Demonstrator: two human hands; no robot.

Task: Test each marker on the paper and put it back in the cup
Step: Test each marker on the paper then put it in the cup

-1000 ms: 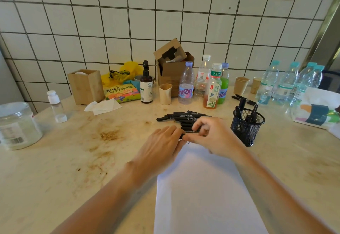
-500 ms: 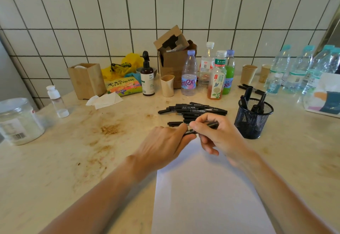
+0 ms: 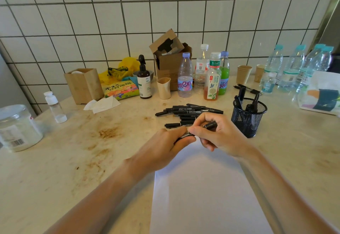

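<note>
Both hands are closed around one black marker [image 3: 198,129], which is held in the air just above the far edge of the paper [image 3: 206,193]. The left hand [image 3: 165,147] wraps its curled fingers around one end, and the right hand [image 3: 217,134] pinches the other end, whose dark tip sticks out near the knuckles. I think this two-handed hold is for pulling the cap off, so that the marker can be tried on the sheet; the paper shows no marks that I can see.

Just behind the hands lies the pile of markers [image 3: 187,113], flat on the counter [image 3: 73,160], probably the ones waiting for their test. The mesh cup [image 3: 248,117] stands near the right hand, with a few markers upright inside, so the way back to it is short.

Along the tiled wall stand several drink bottles [image 3: 185,75], a pump bottle [image 3: 144,79], a cardboard box [image 3: 171,57] and paper cups [image 3: 243,73]. They are well apart from the hands and nothing blocks the way between paper and cup
</note>
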